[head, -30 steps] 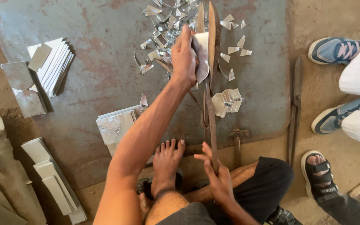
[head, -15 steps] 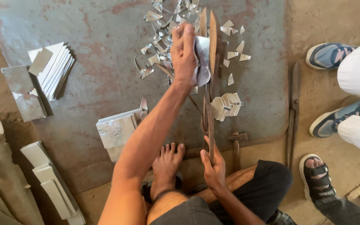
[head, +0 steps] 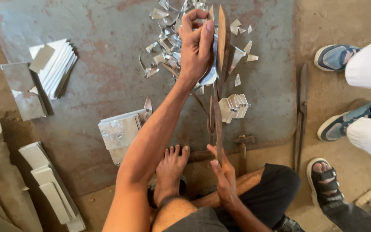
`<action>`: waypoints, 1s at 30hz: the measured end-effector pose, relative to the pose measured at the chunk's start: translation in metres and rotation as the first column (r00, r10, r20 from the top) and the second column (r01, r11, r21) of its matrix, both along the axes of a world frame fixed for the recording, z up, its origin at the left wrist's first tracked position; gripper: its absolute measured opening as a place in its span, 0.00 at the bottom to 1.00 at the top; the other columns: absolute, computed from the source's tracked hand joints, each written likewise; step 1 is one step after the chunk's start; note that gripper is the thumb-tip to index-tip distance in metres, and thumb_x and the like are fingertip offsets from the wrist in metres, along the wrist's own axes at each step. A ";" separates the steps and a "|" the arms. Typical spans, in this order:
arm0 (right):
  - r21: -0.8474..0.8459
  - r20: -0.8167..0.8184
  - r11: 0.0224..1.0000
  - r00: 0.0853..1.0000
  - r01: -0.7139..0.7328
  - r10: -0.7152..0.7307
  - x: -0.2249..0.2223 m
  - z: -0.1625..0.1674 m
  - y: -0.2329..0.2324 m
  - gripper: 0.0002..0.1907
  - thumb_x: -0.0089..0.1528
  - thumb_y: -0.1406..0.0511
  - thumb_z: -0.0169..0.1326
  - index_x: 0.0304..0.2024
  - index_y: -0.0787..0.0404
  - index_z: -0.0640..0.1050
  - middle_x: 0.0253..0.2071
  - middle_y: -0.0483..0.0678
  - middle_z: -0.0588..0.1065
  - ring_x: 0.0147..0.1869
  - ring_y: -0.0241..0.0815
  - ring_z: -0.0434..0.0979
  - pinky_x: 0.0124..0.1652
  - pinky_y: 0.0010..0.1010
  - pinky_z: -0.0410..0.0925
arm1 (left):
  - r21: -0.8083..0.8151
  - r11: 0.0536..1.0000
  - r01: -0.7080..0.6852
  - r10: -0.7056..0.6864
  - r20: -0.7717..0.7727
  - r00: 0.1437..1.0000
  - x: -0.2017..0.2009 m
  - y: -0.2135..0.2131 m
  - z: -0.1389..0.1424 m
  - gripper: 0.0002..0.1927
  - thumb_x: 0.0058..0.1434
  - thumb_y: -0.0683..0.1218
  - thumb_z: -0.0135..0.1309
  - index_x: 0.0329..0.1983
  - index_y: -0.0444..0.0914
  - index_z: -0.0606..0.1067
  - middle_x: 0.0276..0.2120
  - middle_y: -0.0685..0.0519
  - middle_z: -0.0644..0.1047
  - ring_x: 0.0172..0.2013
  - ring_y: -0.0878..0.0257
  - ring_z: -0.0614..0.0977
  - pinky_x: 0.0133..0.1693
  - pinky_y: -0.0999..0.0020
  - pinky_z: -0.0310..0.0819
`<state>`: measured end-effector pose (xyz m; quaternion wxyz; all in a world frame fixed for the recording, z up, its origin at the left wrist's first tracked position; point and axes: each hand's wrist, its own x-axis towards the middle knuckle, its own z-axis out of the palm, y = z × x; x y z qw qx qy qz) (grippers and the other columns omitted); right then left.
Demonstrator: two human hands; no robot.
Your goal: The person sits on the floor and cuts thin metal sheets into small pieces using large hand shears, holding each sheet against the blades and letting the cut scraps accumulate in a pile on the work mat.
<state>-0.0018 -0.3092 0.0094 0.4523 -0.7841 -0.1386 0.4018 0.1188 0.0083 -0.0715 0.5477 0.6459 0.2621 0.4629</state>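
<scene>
Two bare hands are working a long rusty iron bench shear [head: 218,86] that is standing over a grey, rust-stained steel floor plate [head: 108,86]. Nearest the camera, the right hand [head: 225,176] is gripping the lower end of the shear's handle, fingers curled around it, beside the person's bare foot [head: 170,172], which is resting at the plate's near edge. Just left of the forearm, a stack of shiny rectangular sheet-metal blanks [head: 119,131] is lying on the plate. Right of the shear, a small fanned row of cut silver metal pieces [head: 233,106] is sitting close to the blade. A second pair of long dark iron shears [head: 300,111] is lying on the sandy ground beyond the plate's right edge. Farther out, the left hand [head: 196,47] is pinching a thin curved piece of shiny sheet metal [head: 211,75] against the blades, fingers closed on it. Around and beyond it, bright metal offcuts [head: 168,38] are lying scattered.
</scene>
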 end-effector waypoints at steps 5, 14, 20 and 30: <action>-0.007 -0.129 0.995 0.986 0.104 -0.104 0.000 -0.005 0.015 0.34 0.67 0.55 0.48 0.72 0.65 0.63 0.73 0.56 0.64 0.78 0.50 0.59 0.71 0.40 0.51 | -0.419 0.906 0.057 0.019 0.176 0.984 0.002 -0.009 -0.005 0.20 0.75 0.52 0.47 0.34 0.34 0.76 0.49 0.50 0.74 0.43 0.64 0.73 0.48 0.70 0.70; -0.017 -0.188 0.996 0.978 0.091 -0.093 -0.004 -0.028 0.005 0.39 0.67 0.55 0.50 0.74 0.68 0.55 0.78 0.61 0.52 0.83 0.53 0.48 0.73 0.41 0.47 | -0.947 0.311 0.083 0.362 0.198 0.911 0.008 -0.045 -0.020 0.27 0.74 0.60 0.46 0.22 0.41 0.70 0.17 0.59 0.70 0.15 0.69 0.69 0.17 0.70 0.62; 0.010 -0.139 0.998 0.988 0.069 -0.067 0.002 -0.054 0.013 0.42 0.66 0.57 0.52 0.74 0.72 0.52 0.78 0.62 0.53 0.80 0.54 0.51 0.70 0.42 0.51 | -0.950 0.311 0.041 0.394 0.168 0.904 0.004 -0.040 -0.005 0.27 0.73 0.60 0.44 0.21 0.41 0.68 0.15 0.58 0.69 0.15 0.69 0.69 0.18 0.70 0.61; 0.012 -0.035 1.000 0.999 -0.027 0.027 0.018 -0.086 0.009 0.42 0.66 0.59 0.57 0.73 0.74 0.53 0.77 0.62 0.53 0.83 0.55 0.46 0.74 0.41 0.45 | -0.938 0.331 0.102 0.469 0.257 0.845 0.003 -0.044 0.009 0.26 0.75 0.58 0.43 0.22 0.41 0.68 0.16 0.56 0.71 0.15 0.66 0.70 0.19 0.69 0.63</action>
